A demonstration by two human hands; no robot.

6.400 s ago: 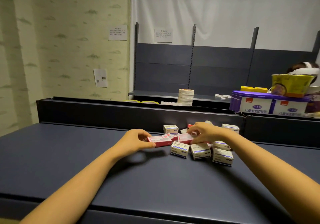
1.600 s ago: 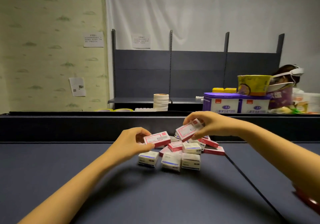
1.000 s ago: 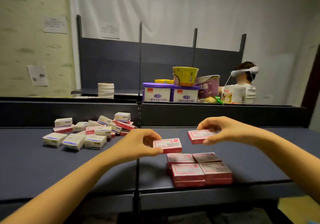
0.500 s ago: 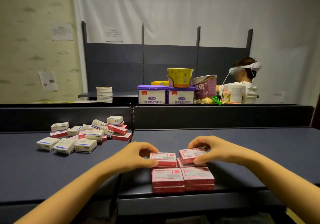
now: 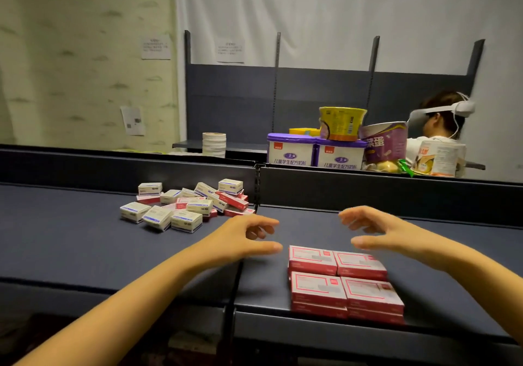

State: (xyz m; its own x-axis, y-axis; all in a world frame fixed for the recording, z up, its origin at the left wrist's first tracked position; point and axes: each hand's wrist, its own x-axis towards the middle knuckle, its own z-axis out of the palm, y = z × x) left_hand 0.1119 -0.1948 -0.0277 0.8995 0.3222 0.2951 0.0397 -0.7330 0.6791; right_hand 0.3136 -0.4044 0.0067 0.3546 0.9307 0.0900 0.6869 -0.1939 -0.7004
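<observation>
A neat block of pink boxes lies stacked in two layers near the front edge of the right shelf panel. My left hand hovers just left of the block, fingers relaxed and holding nothing. My right hand hovers just above and behind the block, also relaxed and holding nothing. A loose pile of white and pink boxes sits on the left shelf panel, by the seam between the panels.
A dark back rail runs behind the shelf. Beyond it stand purple tubs, a yellow bowl, a stack of white discs and a person wearing a headset. The shelf's front edge drops off close to the pink block.
Both hands have let go of the pink boxes that they set on the block and have lifted off, fingers spread. The view shifted slightly closer and right.
</observation>
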